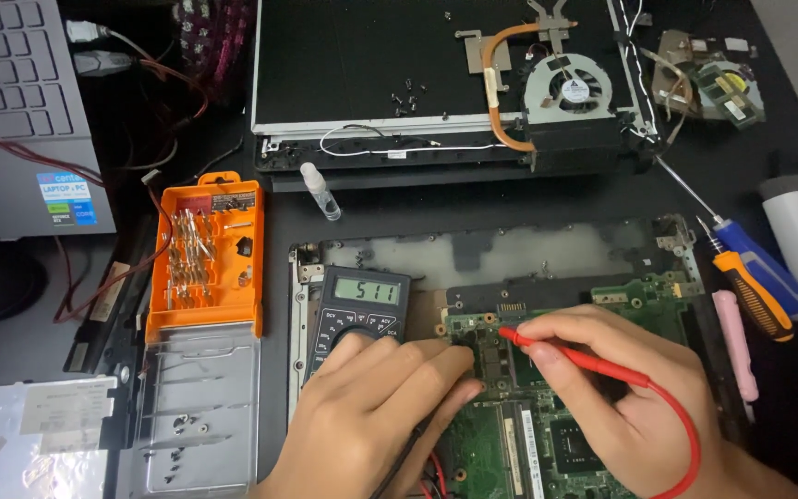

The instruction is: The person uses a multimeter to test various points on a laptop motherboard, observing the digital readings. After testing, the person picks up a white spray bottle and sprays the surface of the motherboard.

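While the right hand (616, 393) pinches the red multimeter probe (573, 357) between thumb and curled fingers, much as one holds a pen, the probe lies with its long axis running from near right to far left, its tip pointing left and slightly away, down onto the green laptop motherboard (528, 434) close to the board's far left corner. Its red lead (685, 434) loops off the back end and curves round the right wrist toward the near edge. The probe looks light and stiff, a thin plastic shaft that is best held where it is now, well back from the metal tip, so that the point can be steered finely; the lead is limp and will drag a little on the hand. The left hand (371, 407) is curled shut over the lower part of the dark digital multimeter (360, 310), which sits just left of the board; a dark lead seems to run out beneath that hand, though whether it holds a second probe I cannot tell. The board itself looks thin, rigid and fragile, studded with small parts, and rests in the open laptop base (510, 248) on the black counter (473, 205). To the left stands an orange screwdriver bit case (205, 263), and to the right lie two screwdrivers (750, 277).
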